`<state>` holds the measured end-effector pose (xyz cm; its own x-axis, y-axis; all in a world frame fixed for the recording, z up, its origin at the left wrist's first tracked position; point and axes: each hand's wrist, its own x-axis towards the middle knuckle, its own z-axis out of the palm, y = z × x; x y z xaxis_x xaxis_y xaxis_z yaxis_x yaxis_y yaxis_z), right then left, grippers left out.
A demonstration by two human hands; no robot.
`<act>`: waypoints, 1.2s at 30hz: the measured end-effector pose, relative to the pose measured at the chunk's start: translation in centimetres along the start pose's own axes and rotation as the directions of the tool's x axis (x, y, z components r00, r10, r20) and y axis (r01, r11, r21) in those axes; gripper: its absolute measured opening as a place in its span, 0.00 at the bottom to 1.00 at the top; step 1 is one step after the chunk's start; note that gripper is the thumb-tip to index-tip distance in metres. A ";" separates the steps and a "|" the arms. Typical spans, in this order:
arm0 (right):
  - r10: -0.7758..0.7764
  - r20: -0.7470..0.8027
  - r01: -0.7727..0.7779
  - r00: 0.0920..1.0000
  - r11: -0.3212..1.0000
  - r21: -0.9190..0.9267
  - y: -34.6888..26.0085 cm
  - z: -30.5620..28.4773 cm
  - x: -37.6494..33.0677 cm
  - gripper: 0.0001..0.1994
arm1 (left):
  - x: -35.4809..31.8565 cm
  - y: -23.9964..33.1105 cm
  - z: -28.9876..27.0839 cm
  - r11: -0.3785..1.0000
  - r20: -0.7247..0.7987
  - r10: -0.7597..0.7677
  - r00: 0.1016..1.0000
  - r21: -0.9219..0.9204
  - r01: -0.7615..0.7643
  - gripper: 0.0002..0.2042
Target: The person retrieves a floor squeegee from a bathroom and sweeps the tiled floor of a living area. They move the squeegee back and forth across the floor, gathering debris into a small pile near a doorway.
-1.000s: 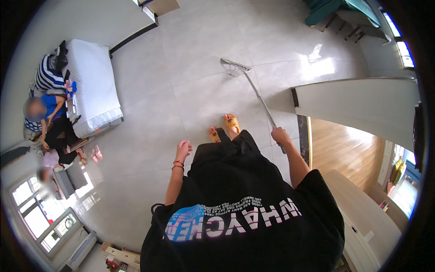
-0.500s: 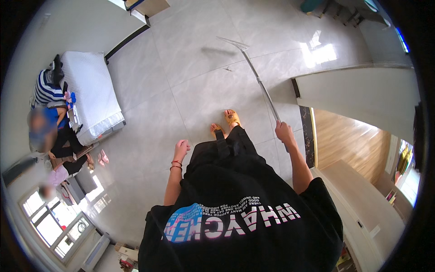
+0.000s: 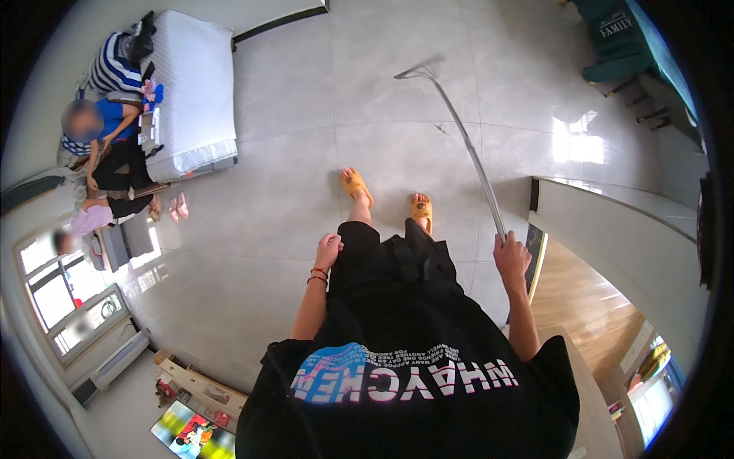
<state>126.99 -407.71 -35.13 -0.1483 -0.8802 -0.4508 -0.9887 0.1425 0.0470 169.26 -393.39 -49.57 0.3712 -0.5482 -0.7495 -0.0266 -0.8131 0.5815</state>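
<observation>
My right hand [image 3: 513,256] is closed around the upper end of a silvery long-handled broom [image 3: 475,157]. The pole slants away over the grey tiles to a thin, wide, fan-shaped head [image 3: 417,73], whose details are blurred. A little dark debris [image 3: 441,128] lies on the floor to the right of the head and nearer to me. My left hand [image 3: 329,250] hangs beside my hip, its fingers curled in with nothing visible in them. Two red bands circle that wrist. Below are my feet in yellow sandals [image 3: 355,186], the left one ahead.
At left, a person [image 3: 118,130] sits beside a bed-like piece with a white quilted cover [image 3: 191,84]; another sits nearer the window. Pink shoes [image 3: 179,206] lie close by. A low partition [image 3: 612,214] stands right, with a green-draped table [image 3: 612,42] beyond it. A lit screen [image 3: 193,430] is lower left.
My left foot has come forward of the right. The broom's head has swung left relative to my body, and the view has shifted, bringing the green-draped table and lit screen into sight.
</observation>
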 end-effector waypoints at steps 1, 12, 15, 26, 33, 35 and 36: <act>0.003 -0.032 -0.003 0.999 1.000 -0.007 -0.6 0.5 0.2 0.12 | 0.4 -0.6 -0.5 0.999 0.008 0.015 1.000 0.038 -0.015 0.12; -0.268 0.519 -0.089 0.812 0.822 0.563 -23.5 5.1 6.8 0.22 | 13.4 6.6 -15.4 0.978 0.058 -0.079 0.995 -0.188 0.089 0.11; -0.252 0.414 0.000 0.875 0.854 0.521 -30.4 3.4 8.9 0.26 | 15.8 8.8 -18.8 0.950 -0.022 -0.107 0.994 -0.299 0.095 0.10; -0.249 0.066 0.161 0.966 0.783 0.602 -62.2 -7.0 33.8 0.19 | 23.1 13.5 -24.8 0.943 0.315 -0.324 0.892 0.026 0.333 0.10; -0.072 0.573 -0.516 0.817 0.353 0.780 -80.8 -9.3 49.8 0.19 | 30.3 28.7 -32.5 0.927 -0.075 -0.263 0.962 -0.296 0.231 0.12; -0.033 0.675 -0.650 0.737 0.239 0.722 -85.3 -9.1 49.6 0.25 | 32.5 30.5 -33.3 0.926 -0.073 -0.274 0.959 -0.288 0.242 0.13; 0.024 0.643 -0.626 0.766 0.258 0.736 -86.2 -8.8 49.4 0.23 | 33.2 30.8 -33.7 0.944 -0.021 -0.273 0.962 -0.201 0.263 0.13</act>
<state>204.72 -467.43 -53.59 -0.1230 -0.3798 -0.9169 -0.1453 0.9208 -0.3620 212.01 -430.00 -45.87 0.3835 -0.3016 -0.8729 0.2586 -0.8723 0.4151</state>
